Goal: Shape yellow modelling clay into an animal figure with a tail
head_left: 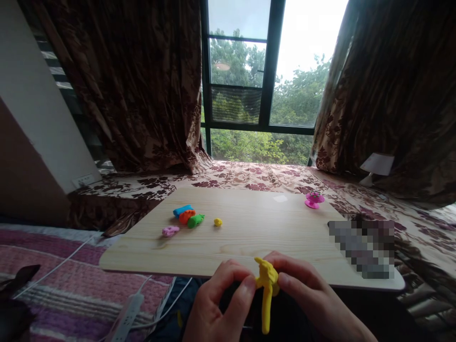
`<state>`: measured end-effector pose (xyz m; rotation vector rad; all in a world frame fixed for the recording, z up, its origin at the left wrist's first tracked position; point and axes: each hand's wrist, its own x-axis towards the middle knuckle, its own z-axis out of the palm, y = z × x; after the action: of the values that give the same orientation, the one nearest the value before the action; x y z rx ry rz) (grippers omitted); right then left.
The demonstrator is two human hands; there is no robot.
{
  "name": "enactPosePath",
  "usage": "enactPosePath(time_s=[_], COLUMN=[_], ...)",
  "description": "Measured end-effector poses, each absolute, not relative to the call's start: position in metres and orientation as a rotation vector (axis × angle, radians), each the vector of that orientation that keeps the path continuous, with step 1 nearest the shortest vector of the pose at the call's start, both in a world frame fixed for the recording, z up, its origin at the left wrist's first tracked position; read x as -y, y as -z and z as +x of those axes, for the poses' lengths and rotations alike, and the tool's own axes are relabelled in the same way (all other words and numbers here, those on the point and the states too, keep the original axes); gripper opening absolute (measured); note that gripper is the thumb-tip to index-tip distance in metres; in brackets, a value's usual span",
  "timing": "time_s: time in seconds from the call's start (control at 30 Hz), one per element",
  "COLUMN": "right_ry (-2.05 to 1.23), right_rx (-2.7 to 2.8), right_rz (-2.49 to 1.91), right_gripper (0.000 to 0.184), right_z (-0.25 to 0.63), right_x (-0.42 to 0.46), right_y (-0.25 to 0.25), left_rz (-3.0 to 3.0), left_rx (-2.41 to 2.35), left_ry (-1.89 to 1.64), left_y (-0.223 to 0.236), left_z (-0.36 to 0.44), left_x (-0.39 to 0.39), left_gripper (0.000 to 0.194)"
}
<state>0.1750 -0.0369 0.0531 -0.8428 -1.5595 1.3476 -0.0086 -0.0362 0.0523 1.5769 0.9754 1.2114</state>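
Note:
A yellow modelling clay figure (267, 280) with a long strip hanging down is held up between my two hands, just off the table's near edge. My left hand (228, 299) pinches its left side between thumb and forefinger. On the other side, my right hand (306, 289) grips it with the thumb and fingers, closed on the clay. Farther off on the table lie lumps of blue clay (183, 211), orange clay (187, 217), green clay (195, 220) and pink clay (170, 231). A small yellow clay ball (218, 222) sits to their right.
The pale wooden table (249, 237) spans the middle. A pink mushroom-shaped piece (314, 200) stands at its far right, near a blurred-out patch (363, 247). A white power strip (126, 316) with cords lies at lower left. A lamp (376, 166) stands beyond.

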Motion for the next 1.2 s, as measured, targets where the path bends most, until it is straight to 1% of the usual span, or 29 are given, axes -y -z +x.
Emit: enactPosePath(time_s=[0.07, 0.27, 0.37, 0.53, 0.73, 0.97, 1.2], right_ry=[-1.349, -1.362, -1.376, -1.373, -1.275, -1.275, -1.257], right_rx=[1.571, 1.552, 1.534, 1.548, 1.591, 1.577, 1.564], right_rz=[-0.832, -0.799, -0.798, -0.799, -0.82, -0.801, -0.84], right_gripper=[0.024, 0.025, 0.025, 0.026, 0.018, 0.023, 0.024], right_z=[0.174, 0.174, 0.174, 0.174, 0.168, 0.171, 0.17], right_x=[0.037, 0.036, 0.035, 0.034, 0.032, 0.029, 0.032], right_y=[-0.052, -0.054, -0.053, -0.043, -0.041, -0.04, -0.041], left_rz=[1.586, 1.589, 1.566, 1.649, 1.697, 1.715, 1.734], left_rx=[-0.983, -1.073, -1.092, -0.998, -0.935, -1.039, -1.076], left_ry=[-1.203, -1.283, -1.327, -1.347, -1.378, -1.403, -1.463], left_y=[-0.051, -0.045, -0.045, -0.044, -0.04, -0.042, -0.044], left_z=[-0.009, -0.006, -0.005, -0.009, -0.011, -0.009, -0.006], left_x=[0.036, 0.037, 0.037, 0.034, 0.033, 0.036, 0.037], left_gripper=[0.019, 0.007, 0.007, 0.002, 0.005, 0.002, 0.008])
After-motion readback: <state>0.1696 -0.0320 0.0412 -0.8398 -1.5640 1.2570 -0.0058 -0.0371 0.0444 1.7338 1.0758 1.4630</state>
